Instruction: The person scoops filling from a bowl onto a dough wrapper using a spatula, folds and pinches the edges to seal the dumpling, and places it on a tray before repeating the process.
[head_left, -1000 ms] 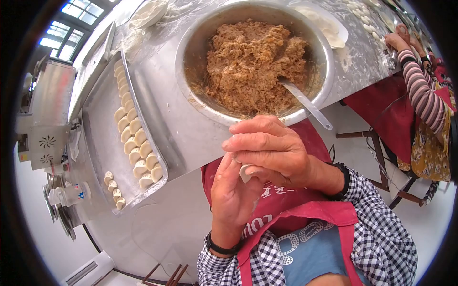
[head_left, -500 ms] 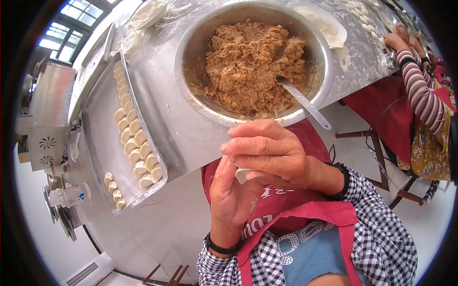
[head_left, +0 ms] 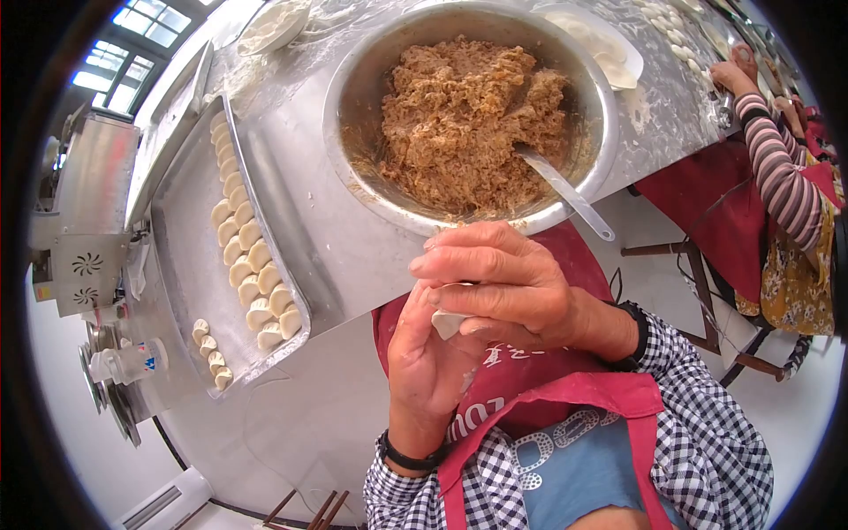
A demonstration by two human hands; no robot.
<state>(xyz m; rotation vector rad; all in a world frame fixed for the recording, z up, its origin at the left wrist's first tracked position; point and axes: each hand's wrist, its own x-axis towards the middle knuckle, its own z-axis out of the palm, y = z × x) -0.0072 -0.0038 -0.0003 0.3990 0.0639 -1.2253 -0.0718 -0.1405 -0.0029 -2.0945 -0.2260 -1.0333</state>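
Left hand [head_left: 415, 362] and right hand [head_left: 512, 283] were clamped together on dough [head_left: 449, 323], just off the near edge of the desk [head_left: 340, 256], by the bowl [head_left: 360, 106]. Spoon [head_left: 564, 188] leaned in filling [head_left: 468, 115]. Dumplings [head_left: 259, 255] lay in tray [head_left: 190, 243], left of bowl.

Bare left hand [head_left: 426, 358], lightly whitened, raised from the near side, palm partly exposed; its fingers are largely hidden. Bare right hand [head_left: 503, 283] reaches in from the right, its bent fingers [head_left: 468, 262] arched leftward over the left hand, thumb tucked beneath. Both wrists are lifted; the hands meet closely.
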